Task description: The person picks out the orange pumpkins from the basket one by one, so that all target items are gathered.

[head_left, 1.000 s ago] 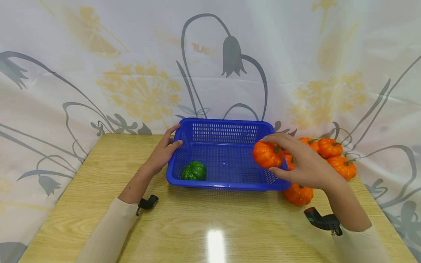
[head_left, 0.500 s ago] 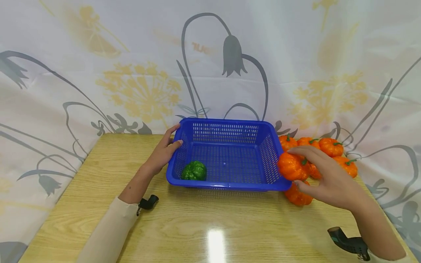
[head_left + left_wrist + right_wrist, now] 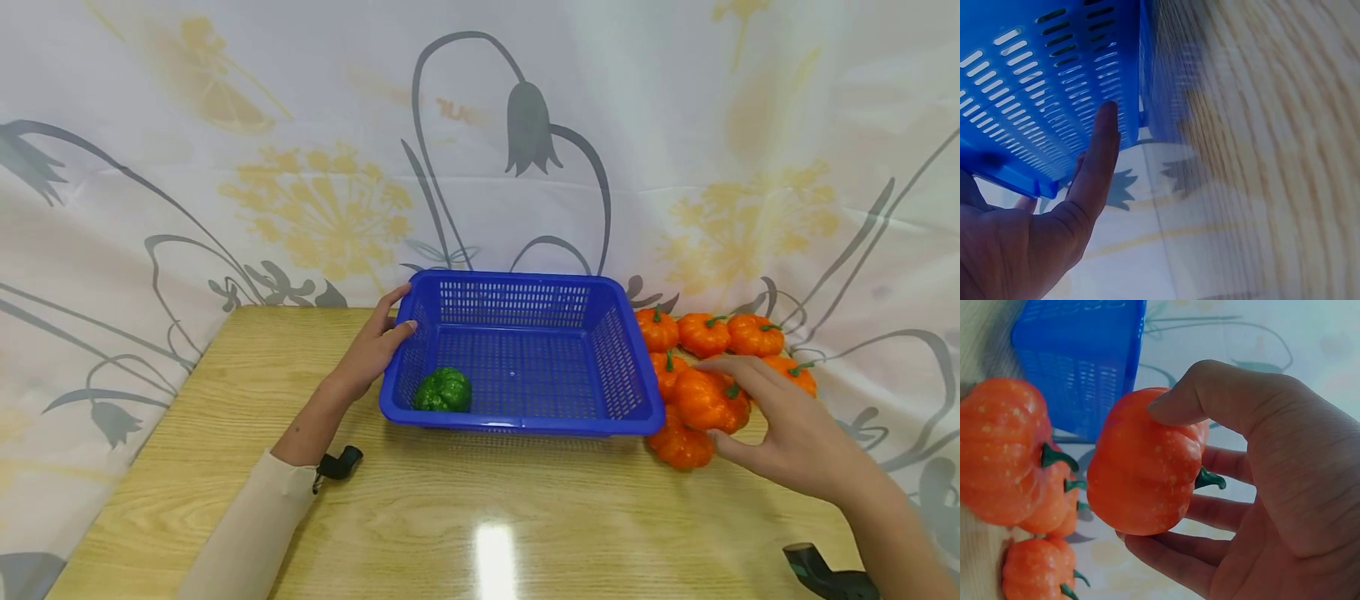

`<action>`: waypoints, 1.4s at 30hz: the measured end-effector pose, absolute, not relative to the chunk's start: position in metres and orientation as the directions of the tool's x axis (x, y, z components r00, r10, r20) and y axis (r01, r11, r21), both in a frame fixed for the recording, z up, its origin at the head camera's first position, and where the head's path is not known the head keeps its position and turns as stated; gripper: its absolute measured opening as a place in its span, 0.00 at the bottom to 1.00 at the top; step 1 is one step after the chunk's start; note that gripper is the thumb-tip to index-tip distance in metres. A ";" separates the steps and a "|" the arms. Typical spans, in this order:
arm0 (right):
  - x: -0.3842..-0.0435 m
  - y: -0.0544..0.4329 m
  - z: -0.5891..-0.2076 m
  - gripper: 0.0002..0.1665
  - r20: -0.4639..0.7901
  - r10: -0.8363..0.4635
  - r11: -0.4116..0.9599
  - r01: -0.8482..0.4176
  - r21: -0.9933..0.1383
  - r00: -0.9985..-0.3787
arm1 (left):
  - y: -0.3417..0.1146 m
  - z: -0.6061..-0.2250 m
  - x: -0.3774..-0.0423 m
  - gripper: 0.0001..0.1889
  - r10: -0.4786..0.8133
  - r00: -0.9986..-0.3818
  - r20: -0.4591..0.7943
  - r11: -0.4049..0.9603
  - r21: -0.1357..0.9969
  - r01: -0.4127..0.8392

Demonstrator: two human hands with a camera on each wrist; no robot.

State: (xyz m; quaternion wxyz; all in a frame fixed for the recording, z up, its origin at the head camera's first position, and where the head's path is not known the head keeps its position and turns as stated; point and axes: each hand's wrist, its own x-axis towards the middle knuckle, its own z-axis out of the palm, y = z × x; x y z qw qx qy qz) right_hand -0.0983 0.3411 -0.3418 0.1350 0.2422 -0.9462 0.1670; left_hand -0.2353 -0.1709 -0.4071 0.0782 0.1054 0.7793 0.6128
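My left hand (image 3: 369, 354) holds the left rim of the blue plastic basket (image 3: 517, 423), thumb over the edge and fingers along the slotted outer wall, as the left wrist view shows. A dark green ribbed vegetable (image 3: 444, 390) lies in the basket's front left corner. Right of the basket, my right hand (image 3: 798, 433) grips a small orange pumpkin (image 3: 699, 398) with a green stem. In the right wrist view, the thumb presses one side of this pumpkin (image 3: 1144, 469) and the fingers curl behind it. It hides part of the pumpkins beneath.
Several more orange pumpkins (image 3: 703, 335) cluster against the basket's right side, one pumpkin (image 3: 681, 446) nearest the front. A patterned cloth (image 3: 480, 167) hangs right behind the wooden table (image 3: 420, 517).
My right hand has carried the orange pumpkin from over the basket's right end rightward and toward me, to above the other pumpkins. My left hand and the basket have stayed put.
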 end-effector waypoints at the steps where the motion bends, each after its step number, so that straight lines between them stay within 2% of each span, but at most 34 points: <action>1: -0.097 0.343 -0.343 0.52 0.329 -0.413 0.832 -0.499 -0.242 -0.849 | -0.171 -0.407 -0.235 0.34 0.259 -0.966 0.008 0.225 0.972 0.069; 16: -0.093 0.381 -0.356 0.49 0.205 -0.352 0.898 -0.391 -0.202 -0.913 | -0.173 -0.408 -0.236 0.34 0.259 -0.966 0.006 0.225 0.972 0.066; 22: -0.098 0.390 -0.363 0.47 0.136 -0.319 0.912 -0.343 -0.225 -0.938 | -0.173 -0.408 -0.237 0.34 0.262 -0.965 0.001 0.225 0.972 0.062; 28: -0.102 0.398 -0.372 0.47 0.052 -0.306 0.922 -0.310 -0.231 -0.950 | -0.172 -0.407 -0.236 0.34 0.266 -0.964 0.003 0.223 0.973 0.065; 42: -0.106 0.399 -0.385 0.44 -0.033 -0.255 0.942 -0.241 -0.234 -0.966 | -0.172 -0.406 -0.235 0.34 0.265 -0.964 0.003 0.245 0.967 0.070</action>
